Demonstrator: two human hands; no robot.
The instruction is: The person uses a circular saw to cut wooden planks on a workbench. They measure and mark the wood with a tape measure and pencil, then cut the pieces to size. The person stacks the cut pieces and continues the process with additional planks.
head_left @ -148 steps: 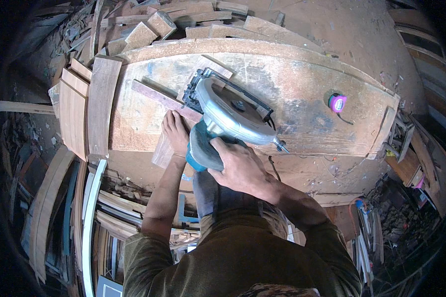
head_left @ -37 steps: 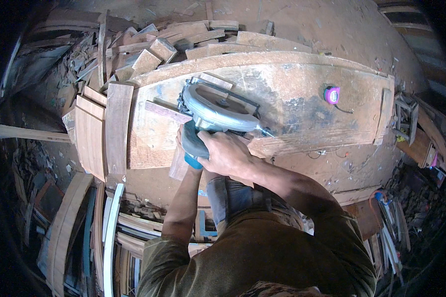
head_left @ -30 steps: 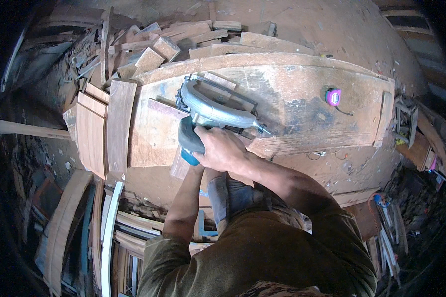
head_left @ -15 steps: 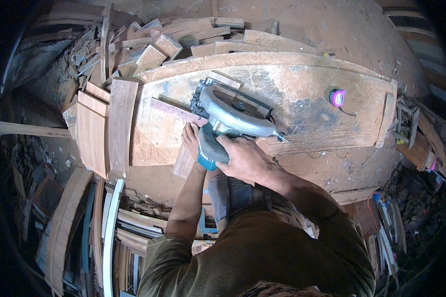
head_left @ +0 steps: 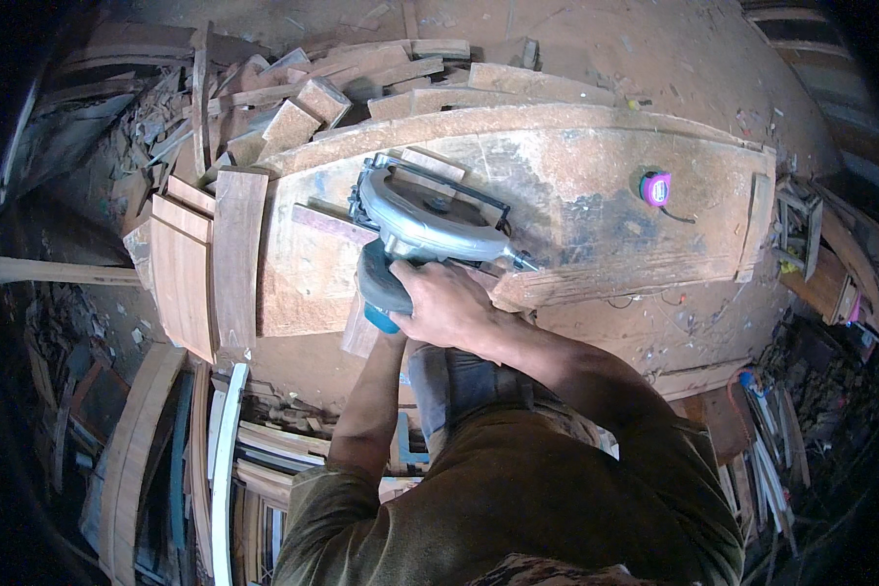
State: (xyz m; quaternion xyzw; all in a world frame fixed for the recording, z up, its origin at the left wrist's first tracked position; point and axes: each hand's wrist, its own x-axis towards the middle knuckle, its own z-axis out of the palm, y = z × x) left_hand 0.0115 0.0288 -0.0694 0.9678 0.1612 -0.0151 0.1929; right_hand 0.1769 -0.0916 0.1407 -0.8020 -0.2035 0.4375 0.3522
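My right hand (head_left: 447, 305) is closed round the dark handle of a circular saw (head_left: 418, 223) with a silver-grey housing and a teal body. The saw lies over a narrow wooden board (head_left: 330, 225), whose lower end sticks out beyond the bench near my left forearm (head_left: 366, 400). Behind the saw's handle my left hand is hidden, so its fingers do not show. Another short wood piece (head_left: 432, 163) shows at the saw's far edge. Beneath all this is the dusty wooden bench top (head_left: 576, 166).
A purple tape measure (head_left: 654, 188) sits on the bench's right side. Wide planks (head_left: 237, 259) lie across its left end. Offcuts (head_left: 308, 103) are heaped beyond the far edge. Long strips (head_left: 227, 469) stand at the lower left, and scrap wood (head_left: 835, 259) lies at the right.
The saw and my right hand have shifted left along the board. My left fingers, visible before beside the handle, are now covered by the saw.
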